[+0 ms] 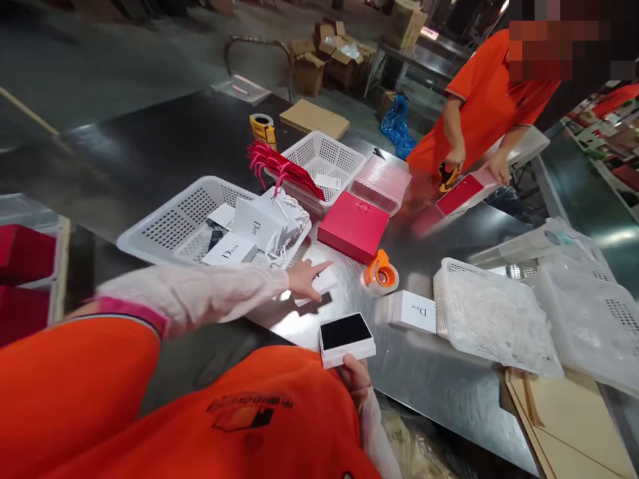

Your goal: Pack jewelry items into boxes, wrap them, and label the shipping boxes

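Observation:
My right hand (pixel 356 374) grips a small white box (pixel 349 360) from below, near my body. The box has no lid on it, and its inside shows black. My left hand (pixel 304 279) reaches over the metal table with forefinger and thumb spread apart. Under and between those fingers lies a flat white piece (pixel 325 282); whether I touch it is hard to tell. Just beyond my left forearm is a white basket (pixel 164 223) holding white Dior boxes (pixel 229 249) and a white Dior bag (pixel 254 223) with ribbon handles.
A red box (pixel 353 226) and an orange tape dispenser (pixel 381 273) sit mid-table. To the right are a white Dior box (pixel 414 311) and a basket of clear plastic (pixel 499 319). Red bags (pixel 299 174) lean in a farther basket. Opposite, a co-worker (pixel 479 113) handles a red-and-white box.

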The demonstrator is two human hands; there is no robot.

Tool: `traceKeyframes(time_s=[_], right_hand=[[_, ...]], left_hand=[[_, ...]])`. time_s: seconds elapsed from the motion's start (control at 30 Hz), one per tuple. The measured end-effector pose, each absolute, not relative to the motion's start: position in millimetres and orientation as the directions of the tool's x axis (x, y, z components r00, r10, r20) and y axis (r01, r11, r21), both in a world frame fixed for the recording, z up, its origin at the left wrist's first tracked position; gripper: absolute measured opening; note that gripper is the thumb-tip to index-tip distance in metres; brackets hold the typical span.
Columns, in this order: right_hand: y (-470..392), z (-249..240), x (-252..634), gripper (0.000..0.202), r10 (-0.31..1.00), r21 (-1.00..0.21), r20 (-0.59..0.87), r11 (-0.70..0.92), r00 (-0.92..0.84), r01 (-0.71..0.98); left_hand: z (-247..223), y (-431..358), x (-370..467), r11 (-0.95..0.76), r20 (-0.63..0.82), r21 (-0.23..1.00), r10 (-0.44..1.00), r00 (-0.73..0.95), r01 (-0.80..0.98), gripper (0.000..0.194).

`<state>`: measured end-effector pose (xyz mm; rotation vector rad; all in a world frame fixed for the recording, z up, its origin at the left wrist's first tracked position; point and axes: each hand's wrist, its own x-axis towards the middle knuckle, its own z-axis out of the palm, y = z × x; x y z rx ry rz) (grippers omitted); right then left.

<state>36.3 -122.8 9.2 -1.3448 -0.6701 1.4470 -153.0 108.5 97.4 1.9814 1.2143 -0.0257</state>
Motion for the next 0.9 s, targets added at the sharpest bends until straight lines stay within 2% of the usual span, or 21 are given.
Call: traceKeyframes(time_s=[0.07,0.13,0.17,0.27,0.3,0.43,0.5,0.57,0.73,0.9], right_hand=[[-106,2,38,0.075,0.922,-0.88,-0.372,-0.314,0.105,-0.357],[-91,-3,38,0.081,0.922,-0.894,-0.359,-0.293,0.147,-0.34],[-85,-5,38,0.085,0.916,-0.907,-0.358,-0.294,0.183,-0.302],[-82,-11,38,0.097,0.891,-0.94,-0.341,-0.319,0.298,-0.123],[-84,-14,40,0.099,0.886,-0.947,-0.312,-0.318,0.342,-0.041],[-96,-21,52,0.096,0.889,-0.877,-0.165,-0.33,0.427,0.348],[-101,-24,60,0.092,0.907,-0.836,-0.171,-0.34,0.385,0.43],[-103,-26,66,0.085,0.905,-0.844,-0.238,-0.372,0.352,0.387],[-101,-33,62,0.052,0.811,-0.865,-0.411,-0.491,0.416,0.102],[-98,-41,55,0.043,0.777,-0.856,-0.447,-0.515,0.443,0.04]], left_hand=[[69,107,-140,-0.375,-0.359,0.432,0.762,0.538,0.82,0.12],[48,101,-131,-0.439,-0.302,0.353,0.782,0.545,0.826,0.118],[41,97,-128,-0.463,-0.262,0.359,0.784,0.563,0.811,0.108],[34,79,-122,-0.544,-0.195,0.46,0.709,0.677,0.702,0.043],[33,71,-118,-0.566,-0.204,0.489,0.665,0.719,0.663,0.029],[27,41,-100,-0.616,-0.266,0.506,0.554,0.789,0.604,0.023],[21,31,-92,-0.637,-0.274,0.487,0.538,0.797,0.598,0.022],[16,25,-88,-0.659,-0.278,0.46,0.53,0.801,0.596,0.022],[13,13,-87,-0.719,-0.282,0.395,0.498,0.82,0.572,0.024],[12,4,-76,-0.762,-0.288,0.359,0.459,0.84,0.539,0.023]])
